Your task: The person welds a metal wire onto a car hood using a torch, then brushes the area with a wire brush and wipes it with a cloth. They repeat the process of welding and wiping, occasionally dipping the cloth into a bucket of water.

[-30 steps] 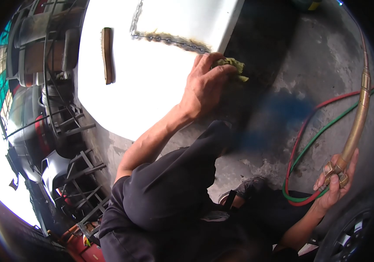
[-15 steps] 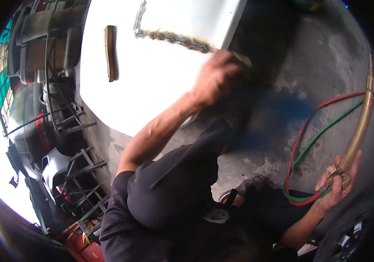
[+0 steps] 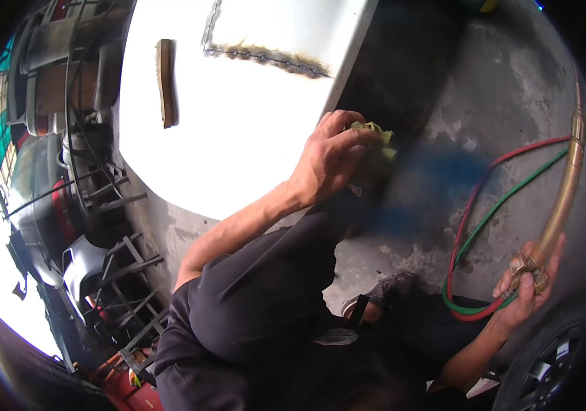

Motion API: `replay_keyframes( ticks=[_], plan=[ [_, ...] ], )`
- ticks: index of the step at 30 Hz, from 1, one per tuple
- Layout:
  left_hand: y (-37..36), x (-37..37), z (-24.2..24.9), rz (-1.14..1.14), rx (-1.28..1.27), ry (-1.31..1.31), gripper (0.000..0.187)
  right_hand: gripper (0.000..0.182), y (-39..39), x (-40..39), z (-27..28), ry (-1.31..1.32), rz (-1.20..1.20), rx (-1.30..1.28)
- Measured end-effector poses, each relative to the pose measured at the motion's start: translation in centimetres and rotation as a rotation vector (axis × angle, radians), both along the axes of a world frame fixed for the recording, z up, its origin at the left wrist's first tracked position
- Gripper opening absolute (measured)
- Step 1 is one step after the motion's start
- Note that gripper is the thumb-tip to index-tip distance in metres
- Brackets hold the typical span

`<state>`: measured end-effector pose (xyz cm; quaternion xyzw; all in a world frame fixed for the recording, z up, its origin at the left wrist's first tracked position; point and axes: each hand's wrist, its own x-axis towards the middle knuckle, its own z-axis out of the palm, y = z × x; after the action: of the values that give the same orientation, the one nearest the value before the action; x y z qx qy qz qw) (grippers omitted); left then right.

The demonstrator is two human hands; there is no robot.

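Note:
A crumpled yellow-green cloth (image 3: 379,131) is gripped in the fingers of my left hand (image 3: 327,154), which is beside the lower right edge of a white panel (image 3: 238,137). Along the panel's upper part runs a dark, L-shaped row of weld spots (image 3: 265,57) with brownish scorched edges. My right hand (image 3: 527,291) is wrapped round the valve end of a brass gas torch (image 3: 565,188), whose long thin tip points up and away from the panel. A red hose (image 3: 467,226) and a green hose (image 3: 505,203) loop from the torch.
A wooden-backed brush (image 3: 165,82) lies on the panel's left. Metal racks (image 3: 74,137) with car parts stand at far left. A wheel (image 3: 546,370) is at lower right, above grey concrete floor (image 3: 505,89). A blurred blue shape (image 3: 443,178) is near the middle.
My left hand has come down from the right end of the weld row, off toward the panel's lower edge, still with the cloth. My right hand and the torch have barely moved.

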<state>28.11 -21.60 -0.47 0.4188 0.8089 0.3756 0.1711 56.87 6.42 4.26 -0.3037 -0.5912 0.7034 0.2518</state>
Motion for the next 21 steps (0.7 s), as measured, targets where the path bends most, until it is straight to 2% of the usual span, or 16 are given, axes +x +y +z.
replay_keyframes(
  ticks=[16, 19, 20, 21],
  plan=[
    [1.1, -0.3, -1.4, -0.033, 0.048, 0.305, 0.039, 0.084, 0.1, 0.2, -0.1, 0.025, 0.028, 0.019],
    [0.8, -2.3, -1.2, 0.008, 0.079, 0.371, 0.031, 0.084, 0.0, 0.0, 0.0, 0.019, 0.022, 0.012],
    [0.2, -4.1, -1.2, 0.018, 0.064, 0.482, 0.031, 0.084, 0.0, 0.0, 0.0, 0.018, 0.023, 0.01],
    [-1.3, -6.4, -2.4, 0.09, 0.049, 0.466, 0.032, 0.084, 0.0, 0.1, 0.0, 0.016, 0.023, 0.006]
  ],
)
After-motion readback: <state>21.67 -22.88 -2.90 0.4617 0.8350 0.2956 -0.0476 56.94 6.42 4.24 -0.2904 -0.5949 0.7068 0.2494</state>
